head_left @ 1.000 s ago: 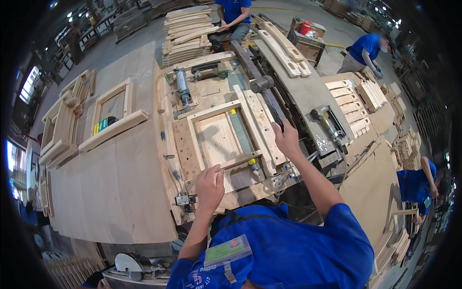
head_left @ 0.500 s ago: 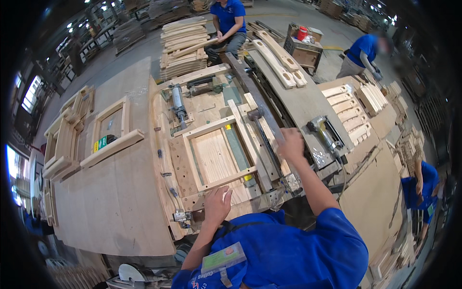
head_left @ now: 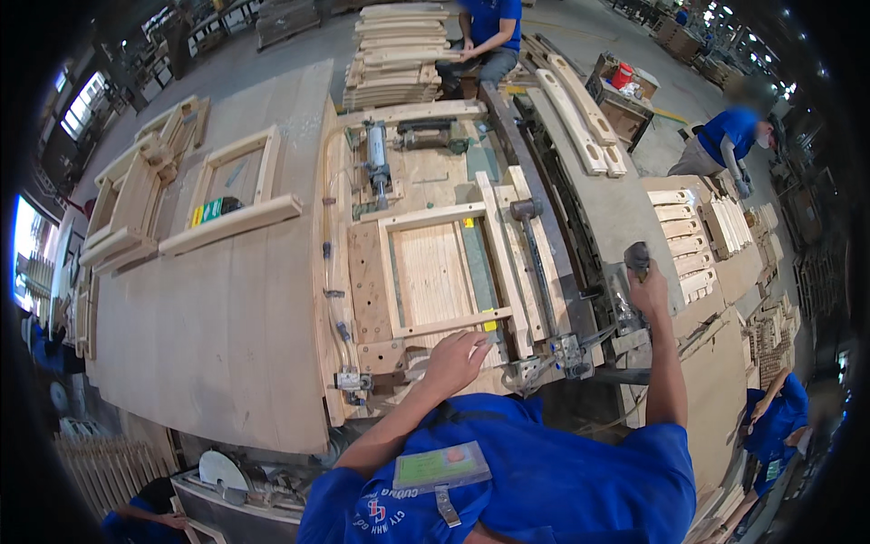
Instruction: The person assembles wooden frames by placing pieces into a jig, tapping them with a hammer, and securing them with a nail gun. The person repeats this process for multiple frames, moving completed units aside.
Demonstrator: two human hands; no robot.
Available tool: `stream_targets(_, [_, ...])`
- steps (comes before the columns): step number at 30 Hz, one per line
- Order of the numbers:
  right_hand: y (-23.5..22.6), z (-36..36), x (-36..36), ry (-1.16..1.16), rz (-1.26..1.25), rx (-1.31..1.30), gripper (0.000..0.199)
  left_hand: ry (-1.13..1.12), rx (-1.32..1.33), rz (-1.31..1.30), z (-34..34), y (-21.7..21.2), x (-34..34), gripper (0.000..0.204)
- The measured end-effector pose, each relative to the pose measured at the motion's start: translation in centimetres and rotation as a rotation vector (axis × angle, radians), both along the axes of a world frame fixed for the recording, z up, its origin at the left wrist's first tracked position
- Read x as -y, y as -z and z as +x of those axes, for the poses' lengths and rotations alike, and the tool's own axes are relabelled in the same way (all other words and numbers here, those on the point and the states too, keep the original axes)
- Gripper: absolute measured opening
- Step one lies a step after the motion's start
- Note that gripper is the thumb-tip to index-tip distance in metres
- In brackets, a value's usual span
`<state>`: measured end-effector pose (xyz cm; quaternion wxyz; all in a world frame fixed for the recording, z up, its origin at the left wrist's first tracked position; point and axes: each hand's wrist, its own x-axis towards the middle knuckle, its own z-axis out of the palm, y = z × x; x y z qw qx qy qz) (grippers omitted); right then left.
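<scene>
A wooden frame [head_left: 441,325] of pale rails lies in the clamping jig on the bench, around a plain wood panel [head_left: 430,272]. My left hand [head_left: 458,361] rests at the frame's near rail, fingers loosely stretched, holding nothing. To the right, my right hand [head_left: 649,292] is wrapped round a dark-handled air nail gun [head_left: 638,258] over the grey side board. The gun's lower part is partly hidden behind the hand. A hammer [head_left: 527,212] lies on the jig's right side, between my hands and the far end.
Pneumatic cylinders [head_left: 378,159] sit at the jig's far end. Assembled frames [head_left: 231,227] and a small green-yellow box [head_left: 208,212] lie on the left board. Long shaped slats [head_left: 571,118] lie far right. Co-workers [head_left: 494,41] sit and stand beyond.
My right hand has moved right from the jig's edge and taken hold of the nail gun. My left hand has slid right along the near rail. The view has shifted.
</scene>
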<state>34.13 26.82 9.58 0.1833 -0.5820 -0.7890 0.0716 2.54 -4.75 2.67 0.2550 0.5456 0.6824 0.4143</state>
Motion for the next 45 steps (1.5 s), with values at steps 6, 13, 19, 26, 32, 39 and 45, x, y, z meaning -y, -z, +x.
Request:
stream_targets(6, [-6.3,-4.6,11.8,0.020,-0.668,-0.693,0.028,0.219,0.329,-0.186,2.6,0.1,-2.1,0.032])
stream_targets(13, [-1.0,-11.3,19.7,-0.063,-0.748,-0.569,0.028,0.289,0.729,-0.382,5.8,2.6,-5.5,0.040])
stream_targets(19, [2.7,-14.1,18.6,-0.063,-0.688,-0.334,0.034,0.160,0.779,-0.485,5.6,5.6,-7.1,0.043])
stream_targets(26, [4.9,-14.5,18.2,-0.149,-0.526,-0.276,0.031,0.171,0.904,-0.515,6.2,8.5,-7.9,0.045])
stream_targets(32, [4.1,-15.2,17.9,-0.196,-0.560,-0.234,0.028,0.155,0.855,-0.524,6.5,9.2,-8.2,0.047])
stream_targets(39, [3.5,-15.2,17.7,-0.168,-0.532,-0.132,0.030,0.135,0.867,-0.497,6.1,8.3,-8.0,0.048])
stream_targets(45, [1.7,-19.2,12.3,-0.086,-0.640,-0.414,0.022,-0.129,0.614,-0.387,2.7,3.3,-12.5,0.052])
